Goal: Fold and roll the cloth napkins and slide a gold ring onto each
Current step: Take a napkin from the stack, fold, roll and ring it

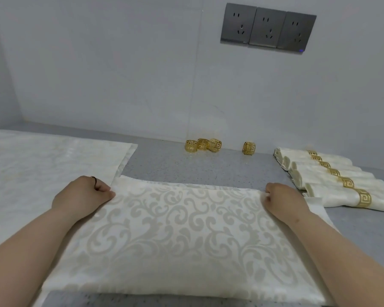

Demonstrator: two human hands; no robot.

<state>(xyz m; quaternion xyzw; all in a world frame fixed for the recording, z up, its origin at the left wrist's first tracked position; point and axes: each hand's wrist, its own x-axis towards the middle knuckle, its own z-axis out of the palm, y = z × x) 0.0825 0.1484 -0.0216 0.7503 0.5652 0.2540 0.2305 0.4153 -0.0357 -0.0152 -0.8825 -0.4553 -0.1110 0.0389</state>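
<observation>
A cream napkin (182, 235) with a scroll pattern lies folded over in front of me on the grey counter (186, 167). My left hand (84, 193) pinches its far left corner and my right hand (282, 198) pinches its far right corner, both pressed at the fold's far edge. Three gold rings (203, 145) stand together by the back wall, and one more gold ring (249, 148) stands apart to their right. Several rolled napkins with gold rings on them (333, 176) lie in a row at the right.
A stack of flat cream napkins (42, 160) covers the counter at the left. A grey bank of wall sockets (267, 26) sits high on the back wall. Bare counter shows between the folded napkin and the rings.
</observation>
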